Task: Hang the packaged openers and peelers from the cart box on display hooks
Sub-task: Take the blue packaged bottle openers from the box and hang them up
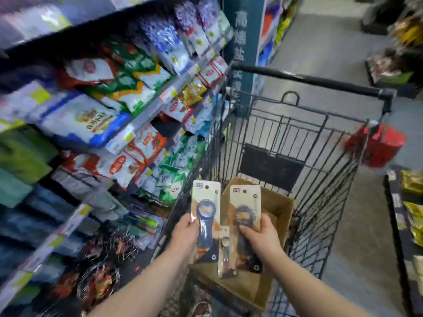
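Observation:
My left hand (186, 233) grips a carded blue bottle opener (206, 213) by its left edge, held upright over the cart. A second carded blue opener (245, 209) is upright in my right hand (259, 239), which holds it from the right side. Between the two, a smaller packaged opener (225, 250) stands in the brown cardboard box (278, 207) that sits in the black wire shopping cart (320, 138). No display hooks are clearly visible.
Store shelves (142, 117) stacked with bagged goods run along the left, close to the cart. Wire items hang low on the left (98, 280). A red basket (382, 145) hangs at the cart's right corner. More shelving stands at the right edge (409, 213), across a grey aisle floor.

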Demonstrator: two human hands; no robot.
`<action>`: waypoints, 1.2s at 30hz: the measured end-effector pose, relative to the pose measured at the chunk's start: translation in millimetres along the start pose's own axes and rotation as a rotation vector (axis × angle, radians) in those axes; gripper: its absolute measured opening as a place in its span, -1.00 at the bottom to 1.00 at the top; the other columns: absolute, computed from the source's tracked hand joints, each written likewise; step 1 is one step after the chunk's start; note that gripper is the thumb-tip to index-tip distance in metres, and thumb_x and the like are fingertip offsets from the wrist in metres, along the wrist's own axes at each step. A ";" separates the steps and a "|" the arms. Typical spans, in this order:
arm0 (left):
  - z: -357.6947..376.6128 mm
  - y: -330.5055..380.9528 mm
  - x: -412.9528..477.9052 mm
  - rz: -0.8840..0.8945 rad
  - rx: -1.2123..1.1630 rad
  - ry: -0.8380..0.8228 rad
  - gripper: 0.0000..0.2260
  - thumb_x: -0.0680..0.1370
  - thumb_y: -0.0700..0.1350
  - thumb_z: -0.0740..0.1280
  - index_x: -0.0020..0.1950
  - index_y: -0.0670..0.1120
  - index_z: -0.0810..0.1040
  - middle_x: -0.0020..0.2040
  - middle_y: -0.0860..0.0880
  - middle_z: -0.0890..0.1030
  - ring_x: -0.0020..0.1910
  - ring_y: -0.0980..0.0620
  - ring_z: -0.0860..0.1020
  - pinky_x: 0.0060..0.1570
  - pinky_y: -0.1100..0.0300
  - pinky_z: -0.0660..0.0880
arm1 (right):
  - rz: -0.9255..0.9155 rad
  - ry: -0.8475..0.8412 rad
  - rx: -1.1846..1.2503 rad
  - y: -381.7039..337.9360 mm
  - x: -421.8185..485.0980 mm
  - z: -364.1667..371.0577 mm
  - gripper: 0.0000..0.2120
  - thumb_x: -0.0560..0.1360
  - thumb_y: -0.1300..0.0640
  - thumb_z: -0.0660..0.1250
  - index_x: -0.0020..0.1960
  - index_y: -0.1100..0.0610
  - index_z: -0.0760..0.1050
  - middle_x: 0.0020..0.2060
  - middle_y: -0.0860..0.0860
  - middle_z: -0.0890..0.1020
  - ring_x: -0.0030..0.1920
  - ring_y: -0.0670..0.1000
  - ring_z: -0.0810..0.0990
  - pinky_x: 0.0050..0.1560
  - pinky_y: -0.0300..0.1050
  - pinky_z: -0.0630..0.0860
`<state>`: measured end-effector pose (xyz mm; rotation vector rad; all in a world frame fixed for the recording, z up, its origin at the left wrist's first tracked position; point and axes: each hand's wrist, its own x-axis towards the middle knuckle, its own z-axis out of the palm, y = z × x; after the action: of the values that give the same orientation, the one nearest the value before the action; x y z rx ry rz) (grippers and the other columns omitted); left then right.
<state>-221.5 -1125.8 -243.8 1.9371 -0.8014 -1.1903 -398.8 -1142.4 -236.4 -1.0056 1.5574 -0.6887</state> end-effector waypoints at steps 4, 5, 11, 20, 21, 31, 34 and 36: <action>-36.3 7.0 -81.0 0.043 -0.076 0.163 -0.76 0.58 -0.18 0.18 -0.30 -0.06 0.39 -0.36 0.01 0.43 -0.37 0.11 0.39 -0.45 0.35 0.28 | -0.180 -0.158 -0.012 -28.3 -58.4 -2.4 -0.77 0.45 0.19 0.37 -0.07 -0.08 0.38 -0.08 -0.09 0.59 -0.10 -0.08 0.60 -0.13 -0.16 0.59; -45.9 6.9 -103.6 0.041 -0.095 0.187 -0.80 0.58 -0.18 0.17 -0.24 -0.12 0.44 -0.31 -0.04 0.46 -0.34 0.05 0.42 -0.37 0.27 0.32 | -0.223 -0.185 -0.020 -35.3 -74.9 -2.1 -0.77 0.45 0.19 0.37 -0.07 -0.08 0.38 -0.12 -0.12 0.58 -0.15 -0.14 0.58 -0.25 -0.30 0.55; -121.4 2.7 -224.7 0.076 -0.368 0.417 -0.81 0.58 -0.18 0.23 -0.21 -0.07 0.55 -0.27 -0.04 0.63 -0.28 0.04 0.59 -0.28 0.20 0.47 | -0.419 -0.388 -0.094 -88.1 -174.9 29.0 -0.77 0.42 0.21 0.40 -0.05 0.01 0.38 -0.10 0.02 0.57 -0.11 -0.01 0.56 -0.16 -0.12 0.50; -274.7 -30.2 -386.8 0.221 -0.477 0.776 -0.80 0.61 -0.22 0.15 -0.19 -0.12 0.44 -0.28 -0.04 0.53 -0.41 0.17 0.54 -0.42 0.39 0.40 | -0.708 -0.679 -0.151 -130.5 -353.3 139.3 -0.68 0.40 0.24 0.43 0.10 0.18 0.44 0.03 0.18 0.61 0.03 0.15 0.58 0.09 0.07 0.51; -292.4 -39.1 -408.4 0.226 -0.471 0.801 -0.81 0.61 -0.21 0.14 -0.19 -0.12 0.44 -0.26 -0.04 0.52 -0.37 0.15 0.53 -0.34 0.33 0.41 | -0.732 -0.719 -0.164 -130.5 -376.0 155.1 -0.68 0.39 0.23 0.43 0.11 0.19 0.46 0.03 0.18 0.61 0.05 0.17 0.58 0.13 0.13 0.49; -485.8 -174.6 -638.6 0.303 -0.697 1.089 -0.75 0.60 -0.11 0.22 0.13 -0.29 0.46 -0.13 -0.24 0.61 -0.29 -0.15 0.62 -0.38 0.13 0.47 | -0.836 -1.165 -0.114 -81.4 -649.9 326.4 -0.79 0.44 0.18 0.40 0.05 0.07 0.46 -0.03 -0.02 0.59 -0.23 -0.26 0.57 -0.38 -0.43 0.47; -522.4 -195.2 -678.3 0.338 -0.697 1.189 -0.80 0.61 -0.18 0.19 0.02 -0.32 0.48 -0.25 -0.21 0.64 -0.31 -0.14 0.63 -0.38 0.16 0.49 | -0.872 -1.208 -0.132 -73.4 -708.8 352.2 -0.70 0.44 0.16 0.39 0.13 0.21 0.44 0.03 0.11 0.60 -0.08 -0.06 0.60 -0.18 -0.24 0.55; -541.3 -198.7 -695.0 0.366 -0.722 1.205 -0.81 0.63 -0.15 0.16 -0.10 -0.21 0.45 -0.38 -0.12 0.62 -0.49 -0.03 0.59 -0.54 0.23 0.45 | -0.916 -1.223 -0.151 -78.4 -735.1 366.9 -0.69 0.44 0.16 0.39 0.14 0.20 0.44 0.04 0.12 0.61 -0.01 0.03 0.60 0.01 -0.04 0.58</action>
<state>34.9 -327.8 92.3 1.4033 -0.0194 0.0561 1.6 -502.4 97.1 -1.7934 0.0305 -0.3633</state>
